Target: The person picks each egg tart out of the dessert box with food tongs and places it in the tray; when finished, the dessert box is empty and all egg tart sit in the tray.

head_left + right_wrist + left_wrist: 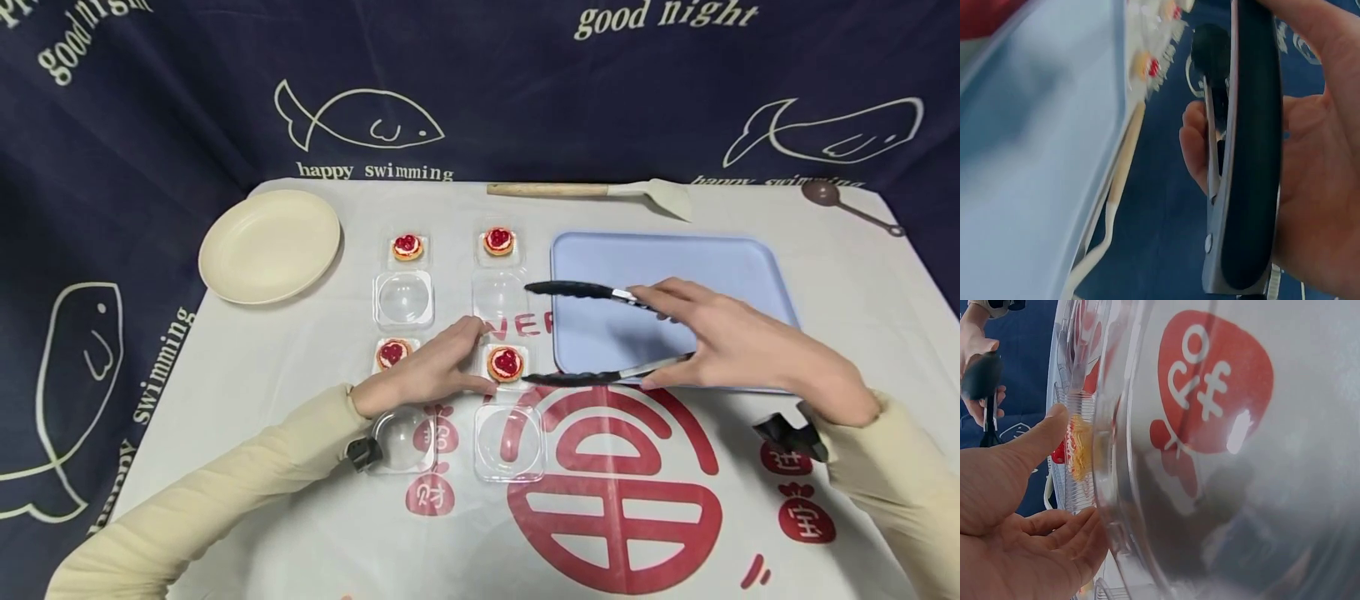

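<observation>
My left hand [427, 367] holds the left side of an opened clear plastic box [519, 352], thumb at the near corner, fingers at the far one. A small tart [505, 364] with red topping sits in that box; in the left wrist view, the tart [1079, 447] shows beside the thumb. Black-tipped metal tongs [581, 379] are in my right hand [750, 346], over the blue tray [660, 250]. Their arms are spread wide with nothing between them. The lower tip is close to the tart's right edge; the upper one is near another box's lid [501, 292].
More opened boxes hold tarts: one tart [498, 242] behind, another [407, 247] at back left, a third [392, 353] by my left wrist. A cream plate [270, 246] stands at far left. A spatula [555, 190] and a brown spoon [821, 193] lie along the back.
</observation>
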`<state>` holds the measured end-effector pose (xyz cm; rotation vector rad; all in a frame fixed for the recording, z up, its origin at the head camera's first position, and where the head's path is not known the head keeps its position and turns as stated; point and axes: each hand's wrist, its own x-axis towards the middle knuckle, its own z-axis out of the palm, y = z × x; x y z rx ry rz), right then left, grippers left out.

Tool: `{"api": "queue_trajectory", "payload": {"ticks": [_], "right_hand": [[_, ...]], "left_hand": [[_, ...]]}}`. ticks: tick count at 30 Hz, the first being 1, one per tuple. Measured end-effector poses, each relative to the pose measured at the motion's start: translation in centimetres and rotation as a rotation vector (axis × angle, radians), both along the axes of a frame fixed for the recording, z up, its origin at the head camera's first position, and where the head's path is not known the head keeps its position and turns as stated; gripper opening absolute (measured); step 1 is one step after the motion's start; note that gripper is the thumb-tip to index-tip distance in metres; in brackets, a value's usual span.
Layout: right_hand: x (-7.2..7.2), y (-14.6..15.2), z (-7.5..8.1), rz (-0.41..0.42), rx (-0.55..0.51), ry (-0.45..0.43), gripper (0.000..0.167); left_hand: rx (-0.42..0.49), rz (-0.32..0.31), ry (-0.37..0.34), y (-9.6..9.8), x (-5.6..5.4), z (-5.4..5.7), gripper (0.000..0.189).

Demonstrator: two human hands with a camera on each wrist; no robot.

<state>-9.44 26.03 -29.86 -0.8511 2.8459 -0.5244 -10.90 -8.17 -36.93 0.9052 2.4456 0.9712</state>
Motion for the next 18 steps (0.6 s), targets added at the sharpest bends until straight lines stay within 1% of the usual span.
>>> {"api": "queue_trajectory", "payload": {"ticks": [2, 7, 14, 18], "right_hand": [[0.0, -0.8, -0.1, 0.032, 0.036, -0.004, 0.096], [-0.3, -1.9, -0.2, 0.094, 0.110, 0.035, 0.090], [-0.7, -2.6, 0.1, 0.160, 0.151, 0.049, 0.080], [-0.8, -3.2, 0.3, 0.173, 0.173, 0.062, 0.075]], "left_hand": [[0.001, 0.000, 0.001, 0.0, 0.0, 0.0, 0.062], [0.002, 0.000, -0.005, 0.0, 0.0, 0.0, 0.063], [-0.008, -0.003, 0.009, 0.0, 0.0, 0.1, 0.062], [-0.006, -0.001, 0.010, 0.0, 0.1, 0.1, 0.063]]}}
